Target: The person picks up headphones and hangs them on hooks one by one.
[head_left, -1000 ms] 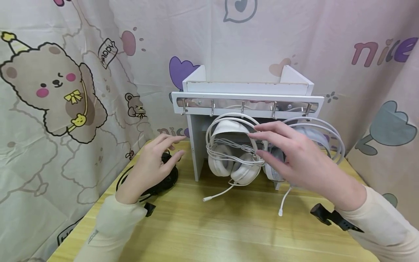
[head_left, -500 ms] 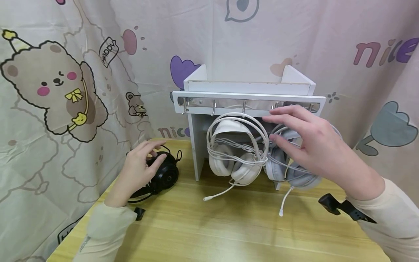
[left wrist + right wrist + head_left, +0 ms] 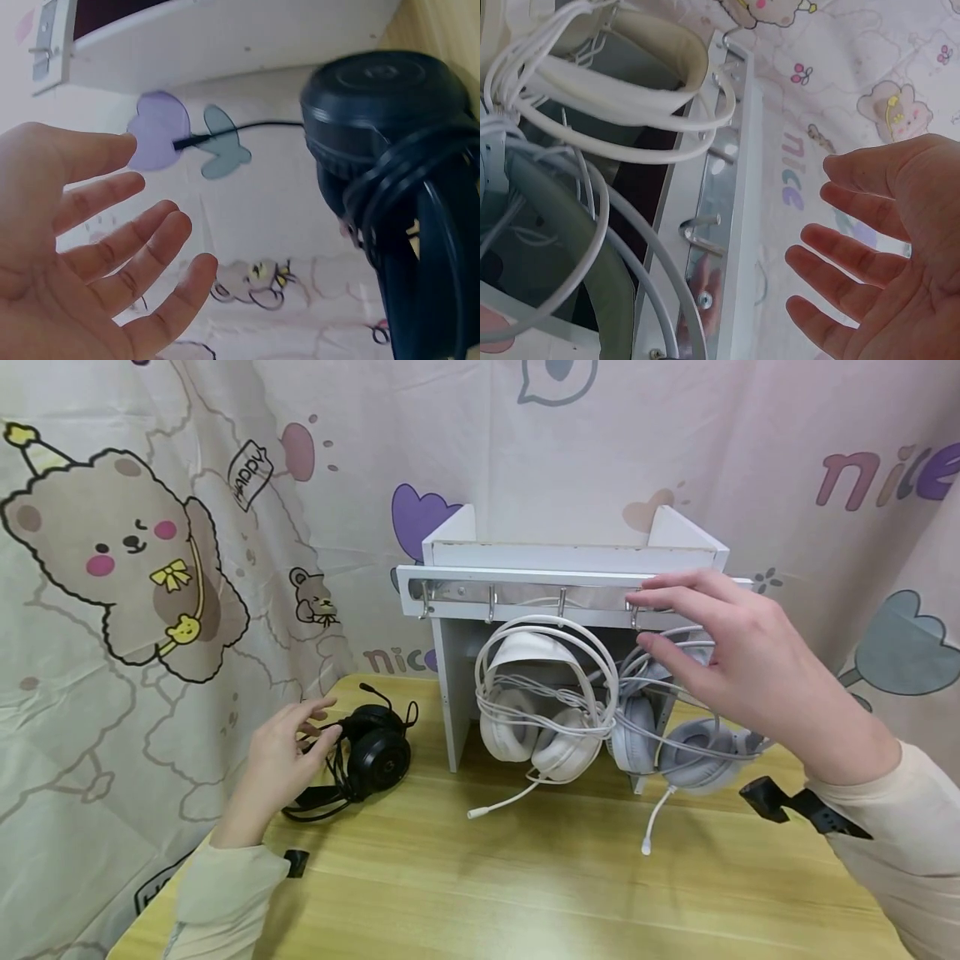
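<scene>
Headsets are what both hands are busy about. On the wooden table (image 3: 525,877) stands a white rack (image 3: 570,560) with a metal hook rail (image 3: 525,595); a white headset (image 3: 536,693) hangs from one hook with its cable looped round it, and a grey headset (image 3: 675,735) hangs just beside it on the right. The right hand (image 3: 738,664) is raised in front of the rail above the grey headset, fingers spread and straight, holding nothing; the wrist view shows the palm open and apart from the hooks. The left hand (image 3: 288,747) hovers low at the table's left, fingers loosely parted (again gripping nothing), its fingertips just beside a black headset (image 3: 371,752) that lies on the table with its cable bunched under it. Judging by this, two headsets are already hung and the black one is the piece in hand, at the reaching stage. Any pick-up would call for the left fingers to close round the headband or an earcup while keeping the loose cable gathered, since a trailing loop could snag on the rack's leg.
</scene>
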A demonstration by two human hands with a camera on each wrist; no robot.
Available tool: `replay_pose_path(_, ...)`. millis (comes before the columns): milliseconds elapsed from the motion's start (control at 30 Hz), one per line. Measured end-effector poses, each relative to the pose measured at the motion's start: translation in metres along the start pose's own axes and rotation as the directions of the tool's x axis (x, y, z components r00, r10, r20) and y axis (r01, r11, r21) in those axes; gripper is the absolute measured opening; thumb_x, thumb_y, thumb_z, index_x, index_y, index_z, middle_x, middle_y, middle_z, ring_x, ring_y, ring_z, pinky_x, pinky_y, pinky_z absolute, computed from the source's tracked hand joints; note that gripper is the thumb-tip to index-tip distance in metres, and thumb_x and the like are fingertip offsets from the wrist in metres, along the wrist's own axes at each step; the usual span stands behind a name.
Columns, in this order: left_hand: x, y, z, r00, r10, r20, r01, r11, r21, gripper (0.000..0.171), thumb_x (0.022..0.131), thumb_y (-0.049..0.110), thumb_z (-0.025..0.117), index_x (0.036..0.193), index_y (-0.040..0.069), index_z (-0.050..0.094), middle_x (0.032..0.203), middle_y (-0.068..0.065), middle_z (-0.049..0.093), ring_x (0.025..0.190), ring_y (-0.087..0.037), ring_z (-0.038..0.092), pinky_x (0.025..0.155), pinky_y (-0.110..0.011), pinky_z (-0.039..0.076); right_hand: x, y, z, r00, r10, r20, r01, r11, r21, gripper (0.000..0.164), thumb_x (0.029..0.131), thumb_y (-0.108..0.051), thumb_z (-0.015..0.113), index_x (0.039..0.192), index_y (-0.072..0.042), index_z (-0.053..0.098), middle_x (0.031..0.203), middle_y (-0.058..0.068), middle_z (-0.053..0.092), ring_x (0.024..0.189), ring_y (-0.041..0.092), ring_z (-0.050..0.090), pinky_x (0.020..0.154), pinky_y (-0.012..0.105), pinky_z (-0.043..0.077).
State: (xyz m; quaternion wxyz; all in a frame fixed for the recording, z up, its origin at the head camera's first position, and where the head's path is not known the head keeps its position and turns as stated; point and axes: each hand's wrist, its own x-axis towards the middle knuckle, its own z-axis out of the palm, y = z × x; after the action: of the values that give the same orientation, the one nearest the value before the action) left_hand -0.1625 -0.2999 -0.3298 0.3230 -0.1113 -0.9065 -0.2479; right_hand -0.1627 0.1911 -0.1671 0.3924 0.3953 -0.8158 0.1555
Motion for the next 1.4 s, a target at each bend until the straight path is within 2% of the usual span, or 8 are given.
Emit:
replay_pose_path(133,-0.005,-0.011,-0.004,1.000,-0.020,-0.020,0.021,0.999,0.027,0.038,0.098,0.009,0.077,0.135,0.003,0.070,0.111,-0.022,0.073,0.088,-0.037,0.074,0.070,-0.041,0.062,0.004,0.009,-0.002,1.000,0.008,-0.017,-0.008,1.000,-0.001,0.050,0.085,0.002,0.086,0.133,-0.008,0.075,0.136,0.013,0.072,0.059,-0.003,0.041,0.053,0.014,0.035)
replay_pose_path(300,-0.012,-0.025,-0.008,0.997,-0.075,-0.025,0.076,0.996,0.048,0.037,0.099,0.010,0.075,0.134,0.002,0.069,0.113,-0.025,0.073,0.087,-0.042,0.076,0.074,-0.056,0.061,0.007,0.020,-0.005,0.997,0.069,-0.043,-0.070,0.997,-0.016,0.049,0.087,0.000,0.085,0.134,-0.010,0.075,0.133,0.013,0.073,0.075,-0.005,0.047,0.059,0.015,0.034)
replay_pose_path(533,-0.022,-0.043,-0.014,0.978,-0.207,0.016,0.205,0.975,0.088,0.040,0.103,0.017,0.070,0.139,-0.001,0.066,0.117,-0.030,0.071,0.094,-0.047,0.074,0.078,-0.062,0.059,0.012,0.040,-0.010,0.969,0.247,0.014,-0.246,0.968,-0.049,0.049,0.093,-0.007,0.082,0.141,-0.012,0.071,0.137,0.020,0.069,0.095,0.030,0.062,0.069,0.016,0.035)
replay_pose_path(700,-0.028,-0.058,-0.015,0.964,-0.265,0.022,0.261,0.959,0.113,0.040,0.102,0.017,0.070,0.137,-0.004,0.066,0.114,-0.033,0.072,0.094,-0.049,0.073,0.079,-0.063,0.058,0.014,0.055,-0.010,0.953,0.301,0.042,-0.298,0.952,-0.074,0.045,0.095,-0.009,0.080,0.140,-0.012,0.071,0.138,0.020,0.064,0.086,0.015,0.052,0.063,0.002,0.037)
replay_pose_path(800,-0.032,-0.066,-0.015,0.953,-0.301,0.043,0.292,0.947,0.136,0.040,0.103,0.017,0.069,0.136,-0.006,0.065,0.114,-0.035,0.072,0.094,-0.050,0.074,0.081,-0.064,0.057,0.013,0.061,-0.008,0.953,0.300,0.040,-0.296,0.951,-0.084,0.045,0.095,-0.008,0.079,0.139,-0.011,0.071,0.137,0.021,0.063,0.086,0.013,0.049,0.066,0.004,0.037)
replay_pose_path(967,-0.037,-0.079,-0.016,0.908,-0.400,0.122,0.376,0.909,0.178,0.046,0.105,0.022,0.065,0.139,-0.008,0.061,0.120,-0.040,0.069,0.101,-0.055,0.072,0.087,-0.068,0.052,0.014,0.067,-0.005,0.963,0.267,0.025,-0.265,0.961,-0.077,0.045,0.093,-0.004,0.080,0.138,-0.008,0.072,0.134,0.024,0.062,0.100,0.031,0.056,0.076,0.020,0.036)
replay_pose_path(1200,-0.043,-0.093,-0.019,0.803,-0.545,0.241,0.496,0.835,0.236,0.056,0.108,0.027,0.057,0.149,-0.010,0.049,0.132,-0.043,0.061,0.121,-0.068,0.052,0.099,-0.076,0.045,0.020,0.071,0.001,0.977,0.213,0.028,-0.211,0.976,-0.053,0.045,0.089,0.002,0.082,0.133,-0.004,0.073,0.129,0.029,0.061,0.116,0.046,0.054,0.091,0.055,0.039)
replay_pose_path(1400,-0.044,-0.100,-0.018,0.758,-0.572,0.313,0.508,0.819,0.267,0.062,0.109,0.032,0.056,0.151,-0.012,0.044,0.126,-0.040,0.065,0.114,-0.062,0.061,0.095,-0.071,0.050,0.026,0.070,0.004,0.985,0.170,0.042,-0.166,0.983,-0.084,0.048,0.086,0.005,0.083,0.132,-0.001,0.072,0.125,0.031,0.060,0.114,0.047,0.052,0.091,0.058,0.039)
